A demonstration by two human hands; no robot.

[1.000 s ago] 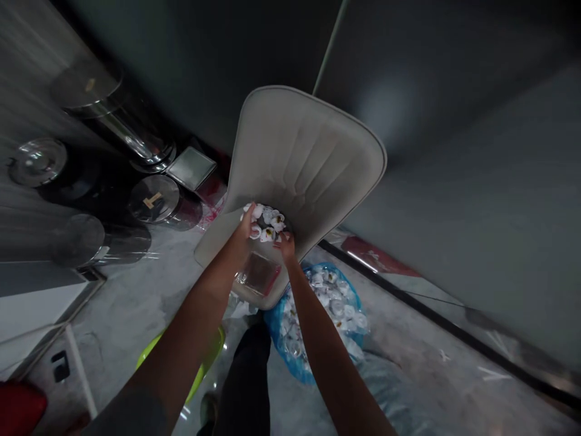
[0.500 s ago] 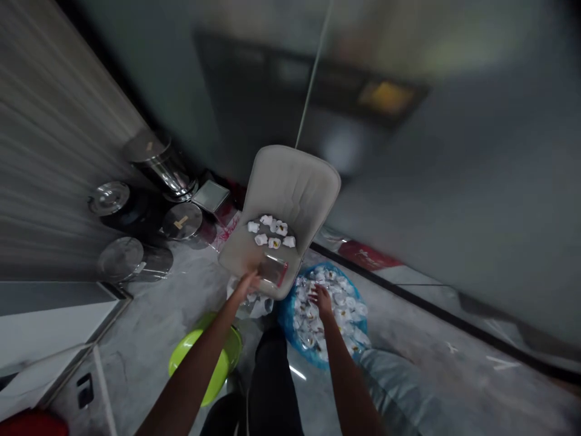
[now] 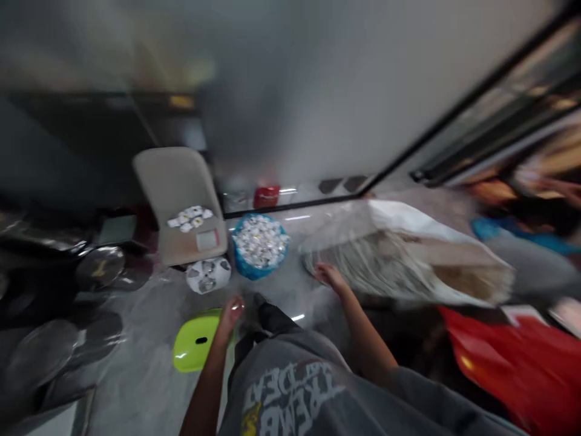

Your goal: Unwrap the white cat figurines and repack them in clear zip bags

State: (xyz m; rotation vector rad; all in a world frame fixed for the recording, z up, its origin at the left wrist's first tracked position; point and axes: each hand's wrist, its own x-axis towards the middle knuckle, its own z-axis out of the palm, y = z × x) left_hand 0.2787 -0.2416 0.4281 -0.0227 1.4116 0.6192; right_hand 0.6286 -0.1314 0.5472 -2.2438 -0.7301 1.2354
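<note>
My right hand (image 3: 331, 277) reaches to the near edge of a large clear plastic bag (image 3: 399, 254) stuffed with pale shredded material, and it holds nothing. My left hand (image 3: 231, 318), blurred, hangs low just above a lime-green plastic stool (image 3: 196, 342). Small white wrapped pieces (image 3: 189, 218) lie in a patch on the seat of a beige padded chair (image 3: 170, 181). Beside the chair, a blue bag (image 3: 259, 245) brims with similar white pieces. A white bag (image 3: 207, 274) sits on the floor in front of the chair.
Round metal bins with lids (image 3: 100, 267) stand at the left. A red plastic sheet (image 3: 512, 363) lies at the lower right. A blurred person (image 3: 521, 236) in grey and blue is at the right edge. A glass wall with a black frame (image 3: 481, 115) runs behind.
My view has swung right and away from the chair. Both hands have left the chair, and the white pieces now lie spread on its seat. My right hand has reached the large clear bag.
</note>
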